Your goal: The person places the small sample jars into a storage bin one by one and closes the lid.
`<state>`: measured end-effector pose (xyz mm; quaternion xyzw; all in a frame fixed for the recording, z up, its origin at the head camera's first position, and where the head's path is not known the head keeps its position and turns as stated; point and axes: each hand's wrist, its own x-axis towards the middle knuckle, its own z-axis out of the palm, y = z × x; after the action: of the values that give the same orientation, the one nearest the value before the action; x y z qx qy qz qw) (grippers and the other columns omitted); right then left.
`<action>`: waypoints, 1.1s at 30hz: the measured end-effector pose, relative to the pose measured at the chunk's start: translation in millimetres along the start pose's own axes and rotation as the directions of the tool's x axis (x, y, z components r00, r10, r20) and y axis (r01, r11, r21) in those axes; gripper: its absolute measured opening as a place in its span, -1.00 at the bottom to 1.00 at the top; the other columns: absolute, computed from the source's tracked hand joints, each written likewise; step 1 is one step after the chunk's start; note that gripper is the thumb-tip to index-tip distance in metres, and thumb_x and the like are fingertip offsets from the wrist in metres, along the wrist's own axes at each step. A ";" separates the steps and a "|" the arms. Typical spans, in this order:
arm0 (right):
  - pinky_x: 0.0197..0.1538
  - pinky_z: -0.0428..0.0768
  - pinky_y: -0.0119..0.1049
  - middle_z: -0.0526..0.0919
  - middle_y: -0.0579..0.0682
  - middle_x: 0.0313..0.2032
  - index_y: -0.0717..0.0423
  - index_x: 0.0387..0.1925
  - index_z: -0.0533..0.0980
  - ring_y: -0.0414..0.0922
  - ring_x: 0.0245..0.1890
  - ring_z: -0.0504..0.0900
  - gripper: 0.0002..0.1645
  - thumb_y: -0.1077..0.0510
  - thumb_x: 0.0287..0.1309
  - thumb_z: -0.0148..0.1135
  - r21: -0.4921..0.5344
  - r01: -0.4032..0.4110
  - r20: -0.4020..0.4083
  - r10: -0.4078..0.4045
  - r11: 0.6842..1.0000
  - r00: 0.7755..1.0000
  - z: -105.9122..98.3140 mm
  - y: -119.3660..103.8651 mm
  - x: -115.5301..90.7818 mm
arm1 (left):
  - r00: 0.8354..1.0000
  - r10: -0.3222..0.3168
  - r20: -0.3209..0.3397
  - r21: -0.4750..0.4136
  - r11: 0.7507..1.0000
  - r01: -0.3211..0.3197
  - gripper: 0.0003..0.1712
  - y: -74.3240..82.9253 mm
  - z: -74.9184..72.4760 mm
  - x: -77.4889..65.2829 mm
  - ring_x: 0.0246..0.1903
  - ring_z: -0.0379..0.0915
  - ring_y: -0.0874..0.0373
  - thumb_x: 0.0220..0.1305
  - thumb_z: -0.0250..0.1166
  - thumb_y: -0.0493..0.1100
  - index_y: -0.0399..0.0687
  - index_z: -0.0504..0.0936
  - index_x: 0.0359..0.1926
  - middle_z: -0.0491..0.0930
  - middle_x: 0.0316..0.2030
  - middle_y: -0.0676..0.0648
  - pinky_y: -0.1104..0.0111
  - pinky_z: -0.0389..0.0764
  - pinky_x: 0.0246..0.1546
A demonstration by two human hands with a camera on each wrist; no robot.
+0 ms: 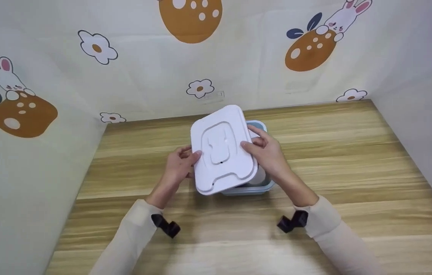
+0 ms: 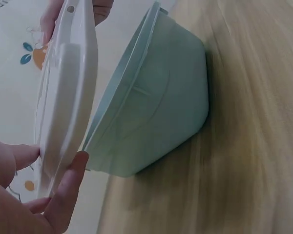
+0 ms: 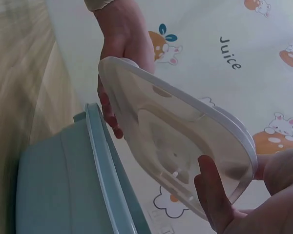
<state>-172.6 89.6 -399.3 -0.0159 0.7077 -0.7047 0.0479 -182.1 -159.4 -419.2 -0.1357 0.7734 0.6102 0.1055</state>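
Observation:
A white plastic lid (image 1: 221,151) with rounded corners and raised contours is held tilted above a light blue-green plastic tub (image 2: 161,97). My left hand (image 1: 179,164) pinches the lid's left edge, thumb on top and fingers beneath. On the opposite edge, my right hand (image 1: 267,152) grips it in the same way, its fingers reaching under the lid in the right wrist view. The lid stands apart from the tub's rim (image 3: 105,165) on the side shown there. Something white shows inside the tub near its right side; the lid hides most of the inside.
The tub stands on a wood-grain table (image 1: 334,160). Behind it hangs a pale cloth wall (image 1: 250,57) printed with rabbits, orange fruit and flowers, and similar cloth walls flank the table. Each wrist wears a small black camera mount (image 1: 166,226).

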 end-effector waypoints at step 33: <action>-0.12 0.60 -0.58 0.49 0.28 0.25 0.27 0.35 0.38 -0.08 0.04 0.55 -0.38 0.22 0.28 0.22 -0.176 -0.147 -0.118 0.127 0.973 0.985 -52.1 40.6 7.2 | 0.991 0.048 0.121 0.347 0.934 -0.088 -0.33 34.6 44.4 13.7 -0.06 0.67 -0.05 0.31 0.35 -0.18 -0.39 0.35 0.33 0.61 0.10 -0.35 0.33 0.75 -0.25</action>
<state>-182.6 141.1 -440.1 0.0659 0.7707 -0.6312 0.0572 -206.8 -109.8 -402.4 -0.0538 0.8670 0.4723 0.1493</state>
